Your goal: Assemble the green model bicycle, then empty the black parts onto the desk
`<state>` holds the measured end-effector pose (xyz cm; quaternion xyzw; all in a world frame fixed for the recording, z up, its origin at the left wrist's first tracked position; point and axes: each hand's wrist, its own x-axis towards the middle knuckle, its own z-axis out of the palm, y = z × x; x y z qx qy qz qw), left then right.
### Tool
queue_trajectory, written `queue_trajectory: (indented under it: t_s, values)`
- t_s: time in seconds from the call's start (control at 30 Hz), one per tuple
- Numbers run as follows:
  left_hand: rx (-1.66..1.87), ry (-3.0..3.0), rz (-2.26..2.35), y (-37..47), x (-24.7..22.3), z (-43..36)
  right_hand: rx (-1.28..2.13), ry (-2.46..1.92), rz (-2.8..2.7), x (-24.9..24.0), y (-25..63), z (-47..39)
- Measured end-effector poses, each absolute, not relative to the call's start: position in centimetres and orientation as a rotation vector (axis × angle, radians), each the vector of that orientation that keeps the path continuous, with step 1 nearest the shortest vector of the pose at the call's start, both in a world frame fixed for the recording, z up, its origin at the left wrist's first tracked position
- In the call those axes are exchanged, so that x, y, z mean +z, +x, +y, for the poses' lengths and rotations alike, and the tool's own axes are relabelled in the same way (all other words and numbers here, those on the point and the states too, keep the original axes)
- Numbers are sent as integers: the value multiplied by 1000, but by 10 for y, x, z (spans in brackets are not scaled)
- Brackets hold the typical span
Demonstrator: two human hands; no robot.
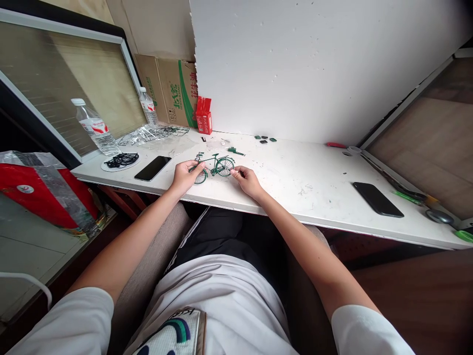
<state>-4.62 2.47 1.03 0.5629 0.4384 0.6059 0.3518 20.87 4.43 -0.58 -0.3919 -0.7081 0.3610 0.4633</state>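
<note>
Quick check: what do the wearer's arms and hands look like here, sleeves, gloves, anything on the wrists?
Both arms are bare from short white sleeves down. The left hand and right hand wear no gloves; no watch, band or ring is visible. The shirt is white with a dark and teal print low on the front.

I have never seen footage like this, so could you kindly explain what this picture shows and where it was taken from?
There is no machine here: a camera worn on a person's head looks down at their own two bare hands. The left hand and right hand touch a small green model bicycle standing on a white table; the fingers pinch at its front and rear wheels. Also on the table are a black phone to the left, another phone to the right, two water bottles, a red carton and some small loose green parts.
</note>
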Motion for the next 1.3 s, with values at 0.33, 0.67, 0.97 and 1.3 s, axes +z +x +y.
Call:
queue_trajectory:
  t_s: [0.33,0.67,0.97,1.3]
  values:
    - [1567,1402,1135,-45,7,27,895,-974,-1747,-4,208,42]
    - [1580,1465,1146,-47,-2,31,900,-962,-1725,-5,207,45]
    - [1615,1407,1141,-47,-1,32,924,-955,-1736,-2,208,42]
    - [1619,1518,1196,-55,-2,38,967,-997,-1620,-4,205,40]
